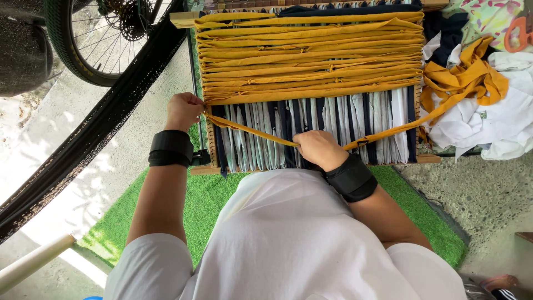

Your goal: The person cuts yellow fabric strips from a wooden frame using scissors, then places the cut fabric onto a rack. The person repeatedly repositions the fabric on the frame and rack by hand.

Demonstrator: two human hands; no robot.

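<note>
Both hands are gripping the yellow strip (252,130): left hand (183,110) pinching its end, right hand (316,147) clenching mid-span; overpulling risks bunching the vertical strips (333,119).

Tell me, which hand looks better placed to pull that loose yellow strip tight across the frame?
Probably the right hand: it grips the yellow strip mid-span, with slack trailing right. The left hand pins its end at the wooden frame.
</note>
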